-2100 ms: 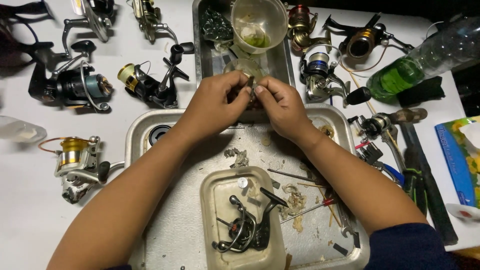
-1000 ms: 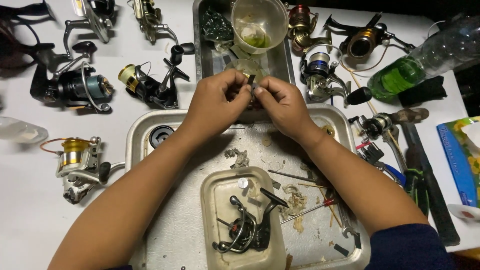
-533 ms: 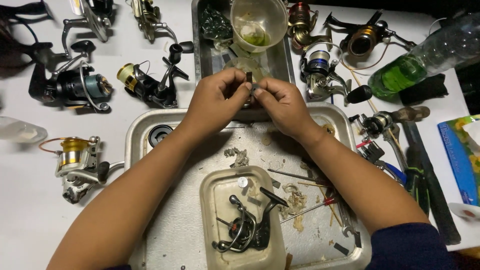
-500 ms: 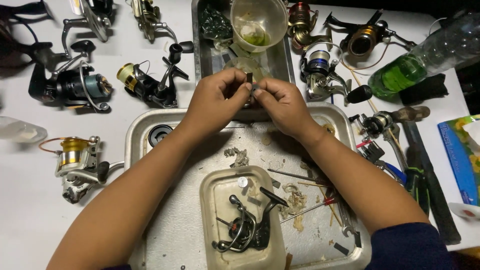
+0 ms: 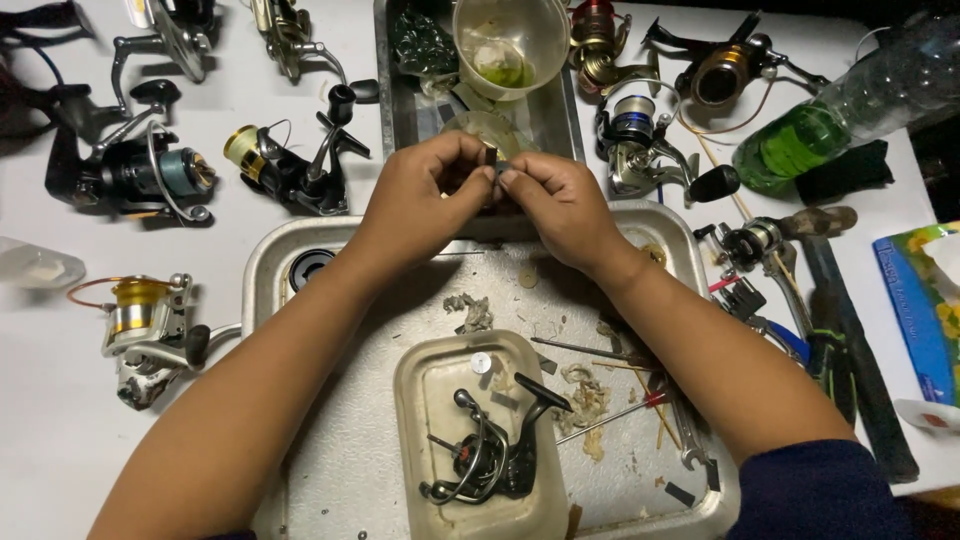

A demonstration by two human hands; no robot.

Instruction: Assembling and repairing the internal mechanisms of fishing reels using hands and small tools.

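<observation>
1. I see the left hand (image 5: 425, 195) and right hand (image 5: 560, 200) brought together at the far edge of the metal tray (image 5: 270, 280), fingertips meeting. Both hands pinch a small dark part (image 5: 492, 166) between thumb and forefinger; it is too small to tell what it is.
2. The part is held in the air above the near end of a narrow metal tray (image 5: 395, 110), just below a clear plastic cup (image 5: 510, 45) with greenish residue inside.
3. In the large tray, near my view: a cloudy plastic tub (image 5: 420, 400) holding a dark reel body (image 5: 495, 455) with its wire arm. Beside the tub lie thin rods (image 5: 600, 355) and scraps of grey debris (image 5: 470, 310).
4. Left of the hands on the white worktop (image 5: 60, 450): a black-and-gold reel (image 5: 285, 170), a dark reel (image 5: 125, 175), and nearer me a silver-and-gold reel (image 5: 145, 325).
5. Right of the hands: a silver-and-blue reel (image 5: 640, 145), a bronze reel (image 5: 725, 70), and a plastic bottle (image 5: 840, 110) lying on its side with green liquid.
6. Far right: hand tools (image 5: 830, 330), a blue packet (image 5: 915, 310).
</observation>
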